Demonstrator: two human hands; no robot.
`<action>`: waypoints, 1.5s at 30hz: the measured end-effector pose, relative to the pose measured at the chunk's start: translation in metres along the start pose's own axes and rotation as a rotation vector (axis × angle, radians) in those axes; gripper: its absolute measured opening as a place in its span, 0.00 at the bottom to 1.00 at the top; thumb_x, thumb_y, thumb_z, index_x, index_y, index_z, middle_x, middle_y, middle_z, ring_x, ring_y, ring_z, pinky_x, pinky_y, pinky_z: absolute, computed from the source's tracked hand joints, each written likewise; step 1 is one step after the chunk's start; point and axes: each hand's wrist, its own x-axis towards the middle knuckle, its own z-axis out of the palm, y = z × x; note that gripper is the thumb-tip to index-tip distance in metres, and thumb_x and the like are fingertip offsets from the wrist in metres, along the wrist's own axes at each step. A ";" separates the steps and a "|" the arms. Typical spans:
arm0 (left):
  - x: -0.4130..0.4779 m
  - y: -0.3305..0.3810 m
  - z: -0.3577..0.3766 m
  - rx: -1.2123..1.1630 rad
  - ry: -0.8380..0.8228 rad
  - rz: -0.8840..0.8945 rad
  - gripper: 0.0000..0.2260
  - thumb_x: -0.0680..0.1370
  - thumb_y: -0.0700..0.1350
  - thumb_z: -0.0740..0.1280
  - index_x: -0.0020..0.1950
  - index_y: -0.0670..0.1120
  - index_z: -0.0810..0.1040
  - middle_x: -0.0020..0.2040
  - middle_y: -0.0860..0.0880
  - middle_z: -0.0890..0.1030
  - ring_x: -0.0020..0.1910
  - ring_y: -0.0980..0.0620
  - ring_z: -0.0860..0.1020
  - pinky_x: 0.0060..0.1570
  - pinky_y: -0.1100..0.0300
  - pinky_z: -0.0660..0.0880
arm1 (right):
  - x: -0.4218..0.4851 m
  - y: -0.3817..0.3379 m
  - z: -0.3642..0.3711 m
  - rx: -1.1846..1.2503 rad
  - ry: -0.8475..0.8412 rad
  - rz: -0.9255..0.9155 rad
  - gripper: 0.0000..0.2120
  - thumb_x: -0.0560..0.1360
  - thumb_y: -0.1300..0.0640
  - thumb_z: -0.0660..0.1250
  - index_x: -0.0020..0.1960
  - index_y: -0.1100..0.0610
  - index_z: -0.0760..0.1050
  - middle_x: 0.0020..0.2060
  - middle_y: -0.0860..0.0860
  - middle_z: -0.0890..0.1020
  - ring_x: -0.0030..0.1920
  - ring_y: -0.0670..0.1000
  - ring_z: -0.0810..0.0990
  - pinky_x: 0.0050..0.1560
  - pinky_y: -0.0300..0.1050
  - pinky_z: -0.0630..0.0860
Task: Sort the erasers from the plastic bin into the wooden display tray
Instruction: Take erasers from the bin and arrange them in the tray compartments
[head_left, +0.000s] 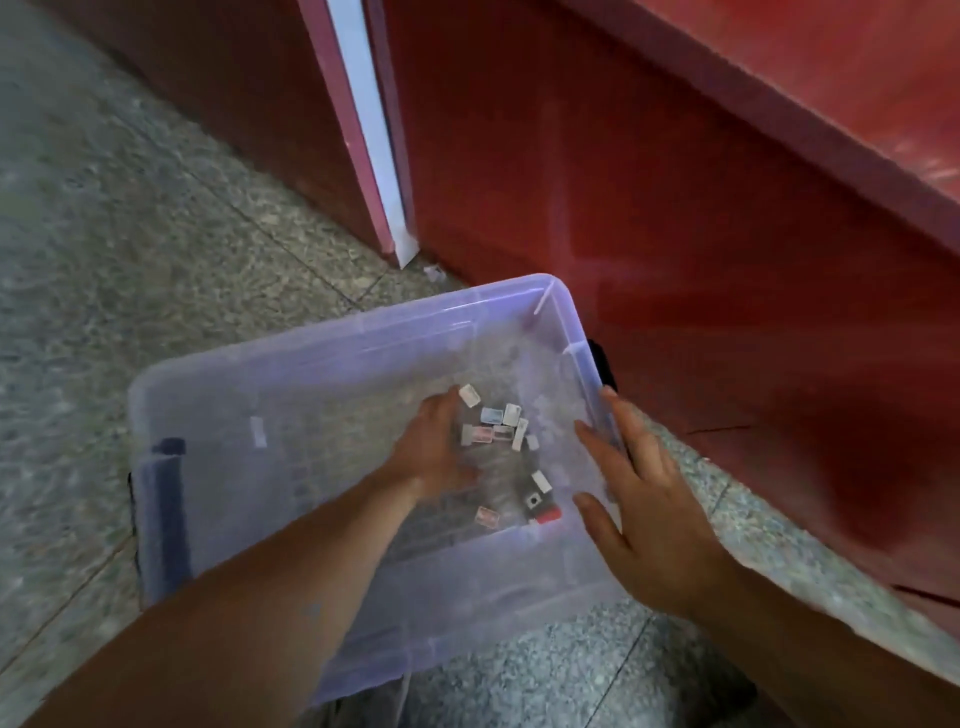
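A clear plastic bin (249, 395) stands on the floor. Several small erasers (501, 428) with white, red and blue wrappers lie in its right half, and more erasers (540, 501) sit nearer to me. My left hand (428, 449) is down inside the bin, its fingers curled round a cluster of the erasers; the view is blurred there. My right hand (641, 499) rests with straight fingers on the bin's right wall and rim. No wooden display tray is in view.
The bin sits on a speckled grey stone floor (130, 234). A red cabinet front (675, 234) rises right behind and to the right of it, with a pink and white door edge (371, 135) at the back. The bin has dark latches (166, 467) on its left side.
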 end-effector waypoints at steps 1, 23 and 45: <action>0.016 -0.004 0.009 0.007 0.016 0.006 0.52 0.63 0.51 0.81 0.81 0.51 0.57 0.76 0.46 0.61 0.71 0.43 0.72 0.65 0.55 0.75 | 0.001 0.002 0.001 0.014 0.006 -0.012 0.29 0.82 0.40 0.55 0.80 0.48 0.58 0.83 0.47 0.46 0.79 0.51 0.56 0.71 0.54 0.65; 0.052 0.021 0.071 0.118 -0.028 0.189 0.28 0.74 0.41 0.73 0.73 0.48 0.71 0.68 0.47 0.69 0.57 0.46 0.79 0.59 0.53 0.78 | 0.001 0.011 0.007 0.167 0.054 -0.074 0.27 0.76 0.53 0.63 0.74 0.57 0.70 0.82 0.52 0.52 0.79 0.49 0.56 0.69 0.53 0.65; 0.030 0.023 0.088 -0.342 -0.105 -0.022 0.08 0.81 0.38 0.67 0.53 0.52 0.75 0.49 0.43 0.82 0.44 0.43 0.84 0.38 0.48 0.81 | 0.002 0.010 0.006 0.168 0.063 -0.061 0.24 0.76 0.52 0.63 0.71 0.55 0.73 0.82 0.50 0.52 0.76 0.44 0.57 0.67 0.48 0.65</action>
